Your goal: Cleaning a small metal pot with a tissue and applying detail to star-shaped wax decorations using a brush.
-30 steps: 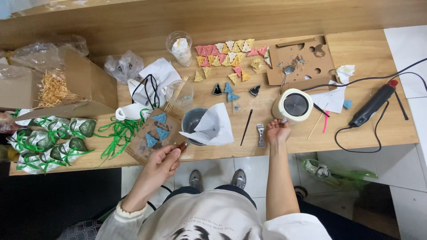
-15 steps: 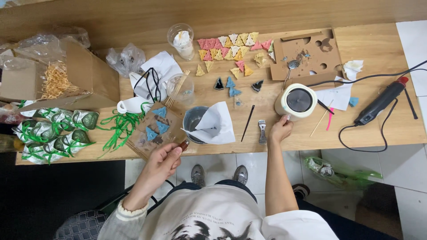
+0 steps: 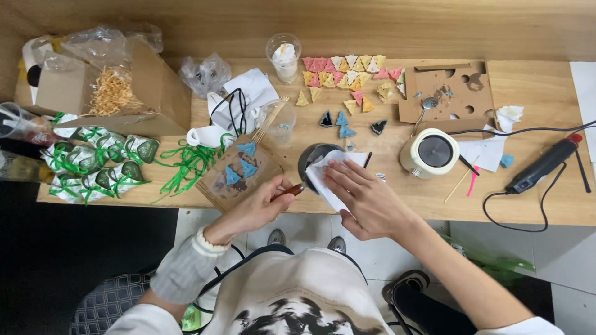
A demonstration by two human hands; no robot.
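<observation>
White tissue (image 3: 332, 174) under right hand (image 3: 366, 201), half hiding dark pan (image 3: 312, 156).

I see my wooden table (image 3: 546, 87) under even, soft light from above, with only faint shadows. There is slight glare on the plastic bags (image 3: 112, 43). The edges bow outward a little, and everything stays reasonably sharp.

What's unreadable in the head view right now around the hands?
- Small dark pan: inside hidden by the white paper and the right hand.
- Left hand: grips the pan's handle; most of the handle is covered.
- Metal piece by the right hand: mostly hidden, kind unclear.
- Clear cup: contents too small to identify.
</observation>
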